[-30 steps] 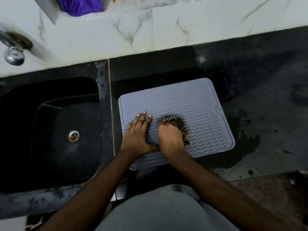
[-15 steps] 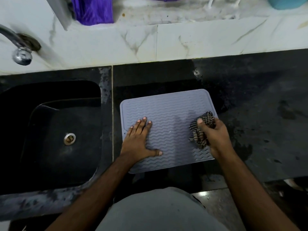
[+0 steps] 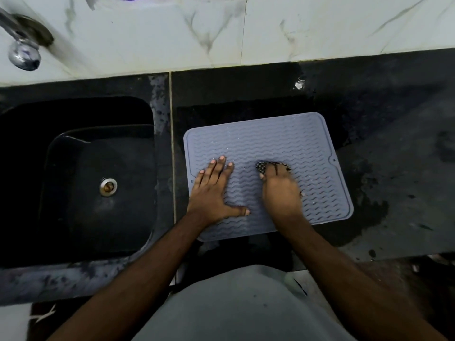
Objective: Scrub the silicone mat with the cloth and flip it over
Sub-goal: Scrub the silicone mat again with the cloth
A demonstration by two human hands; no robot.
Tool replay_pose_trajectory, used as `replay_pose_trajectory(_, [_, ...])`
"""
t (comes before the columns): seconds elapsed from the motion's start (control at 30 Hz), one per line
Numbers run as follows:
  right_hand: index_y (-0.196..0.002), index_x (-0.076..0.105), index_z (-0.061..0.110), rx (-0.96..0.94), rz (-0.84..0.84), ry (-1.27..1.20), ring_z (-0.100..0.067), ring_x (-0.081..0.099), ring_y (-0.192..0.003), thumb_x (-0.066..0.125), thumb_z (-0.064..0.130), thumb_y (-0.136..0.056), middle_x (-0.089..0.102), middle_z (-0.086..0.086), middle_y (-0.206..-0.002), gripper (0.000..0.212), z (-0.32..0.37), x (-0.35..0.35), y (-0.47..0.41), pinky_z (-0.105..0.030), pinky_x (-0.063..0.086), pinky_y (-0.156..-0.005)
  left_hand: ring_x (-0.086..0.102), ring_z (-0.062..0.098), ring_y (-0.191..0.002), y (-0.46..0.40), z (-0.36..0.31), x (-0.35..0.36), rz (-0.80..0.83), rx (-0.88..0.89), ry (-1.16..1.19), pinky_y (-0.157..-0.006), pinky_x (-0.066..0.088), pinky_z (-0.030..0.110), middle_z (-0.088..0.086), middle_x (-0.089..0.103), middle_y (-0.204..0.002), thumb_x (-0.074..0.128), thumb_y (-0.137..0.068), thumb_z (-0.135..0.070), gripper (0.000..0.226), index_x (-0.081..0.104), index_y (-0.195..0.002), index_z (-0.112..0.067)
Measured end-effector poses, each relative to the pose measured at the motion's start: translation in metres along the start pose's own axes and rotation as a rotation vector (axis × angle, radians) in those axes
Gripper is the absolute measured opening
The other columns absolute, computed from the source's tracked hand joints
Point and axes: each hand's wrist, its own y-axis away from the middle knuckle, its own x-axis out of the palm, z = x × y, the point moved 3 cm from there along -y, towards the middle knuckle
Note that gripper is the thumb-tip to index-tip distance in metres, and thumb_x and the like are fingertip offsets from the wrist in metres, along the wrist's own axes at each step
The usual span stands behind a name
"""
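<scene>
Left hand (image 3: 213,193) lies flat, fingers (image 3: 216,168) spread, pinning the silicone mat (image 3: 302,143) to the wet table (image 3: 394,193) so it won't slide. Right hand (image 3: 280,193) bears down on the checked cloth (image 3: 262,166) bunched under its fingers, scrubbing the ridges just right of the pinning fingers

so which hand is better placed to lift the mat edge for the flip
Left. The left hand lies flat and free on the silicone mat near its sink-side edge, while the right hand is busy gripping the cloth mid-mat.
</scene>
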Motion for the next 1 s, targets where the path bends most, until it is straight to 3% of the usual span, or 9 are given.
replay_pose_trajectory(0.1, [-0.097, 0.063, 0.004, -0.129, 0.034, 0.036, -0.029, 0.064, -0.073, 0.073, 0.011, -0.073, 0.064, -0.017, -0.09, 0.027, 0.041, 0.009, 0.011, -0.033, 0.053, -0.059, -0.016, 0.01, -0.154, -0.002, 0.003, 0.003, -0.017, 0.005, -0.03, -0.124, -0.01, 0.038, -0.01, -0.014, -0.169, 0.057, -0.06, -0.088, 0.129, 0.001, -0.162, -0.033])
replay_pose_trajectory(0.2, [-0.094, 0.064, 0.004, -0.221, 0.078, 0.004, -0.027, 0.064, -0.067, 0.048, 0.007, -0.081, 0.062, -0.015, -0.085, 0.021, 0.072, 0.013, 0.014, -0.033, 0.053, -0.053, -0.019, 0.007, -0.153, -0.002, 0.002, 0.004, -0.033, 0.005, -0.047, -0.123, -0.013, 0.034, -0.011, -0.014, -0.169, 0.058, -0.068, -0.074, 0.117, 0.001, -0.162, -0.032])
replay_pose_trajectory(0.3, [-0.096, 0.065, 0.007, -0.156, 0.135, -0.141, -0.029, 0.065, -0.068, 0.066, 0.01, -0.082, 0.064, -0.014, -0.091, 0.014, 0.062, 0.005, 0.005, -0.035, 0.053, -0.056, -0.021, 0.003, -0.151, -0.001, 0.001, 0.0, -0.041, 0.01, 0.009, -0.121, -0.016, 0.03, -0.013, -0.013, -0.169, 0.06, -0.065, -0.076, 0.121, 0.003, -0.162, -0.031])
replay_pose_trajectory(0.37, [-0.107, 0.065, 0.011, -0.041, 0.167, -0.359, -0.032, 0.066, -0.08, 0.06, 0.023, -0.093, 0.066, -0.012, -0.102, 0.019, 0.04, -0.004, 0.006, -0.039, 0.056, -0.066, -0.019, 0.005, -0.152, 0.0, 0.0, -0.005, -0.017, 0.036, 0.036, -0.124, -0.01, 0.034, -0.011, -0.013, -0.169, 0.062, -0.062, -0.084, 0.129, 0.002, -0.162, -0.03])
replay_pose_trajectory(0.43, [-0.114, 0.066, 0.016, 0.032, 0.092, -0.449, -0.03, 0.065, -0.083, 0.055, 0.033, -0.095, 0.068, -0.009, -0.101, 0.027, 0.017, -0.022, 0.008, -0.039, 0.056, -0.068, -0.015, 0.01, -0.154, 0.007, 0.002, -0.012, -0.017, 0.04, 0.047, -0.125, -0.005, 0.038, -0.008, -0.011, -0.169, 0.064, -0.062, -0.089, 0.132, 0.004, -0.163, -0.029])
replay_pose_trajectory(0.53, [-0.113, 0.069, 0.015, 0.013, -0.099, -0.207, -0.026, 0.062, -0.078, 0.058, 0.034, -0.095, 0.067, -0.008, -0.091, 0.028, -0.008, -0.044, 0.005, -0.034, 0.05, -0.063, -0.007, 0.012, -0.156, 0.027, 0.017, -0.024, -0.066, 0.007, -0.037, -0.125, -0.001, 0.043, -0.006, -0.004, -0.17, 0.061, -0.061, -0.093, 0.13, 0.009, -0.162, -0.03])
replay_pose_trajectory(0.63, [-0.115, 0.066, 0.013, -0.012, 0.011, -0.101, -0.027, 0.063, -0.08, 0.061, 0.03, -0.093, 0.064, -0.01, -0.099, 0.029, -0.007, -0.031, -0.001, -0.036, 0.052, -0.063, -0.009, 0.01, -0.155, 0.044, 0.036, -0.024, -0.016, -0.038, -0.127, -0.126, 0.001, 0.047, -0.009, -0.009, -0.17, 0.054, -0.06, -0.098, 0.133, 0.003, -0.163, -0.03])
replay_pose_trajectory(0.73, [-0.11, 0.06, 0.007, -0.072, 0.121, -0.023, -0.03, 0.067, -0.069, 0.064, 0.023, -0.089, 0.062, -0.015, -0.1, 0.027, 0.017, -0.005, -0.001, -0.035, 0.052, -0.051, -0.013, 0.007, -0.154, 0.045, 0.04, -0.02, -0.01, -0.056, -0.118, -0.126, -0.001, 0.043, -0.012, -0.012, -0.169, 0.053, -0.058, -0.1, 0.135, -0.001, -0.162, -0.032])
replay_pose_trajectory(1.0, [-0.101, 0.061, 0.012, -0.22, 0.133, -0.071, -0.018, 0.065, -0.058, 0.065, 0.019, -0.08, 0.063, -0.008, -0.085, 0.023, 0.122, 0.012, 0.001, -0.026, 0.048, -0.044, -0.008, 0.007, -0.155, 0.041, 0.045, -0.017, -0.057, -0.057, -0.06, -0.127, -0.002, 0.039, -0.01, -0.002, -0.17, 0.052, -0.056, -0.094, 0.135, 0.01, -0.163, -0.024])
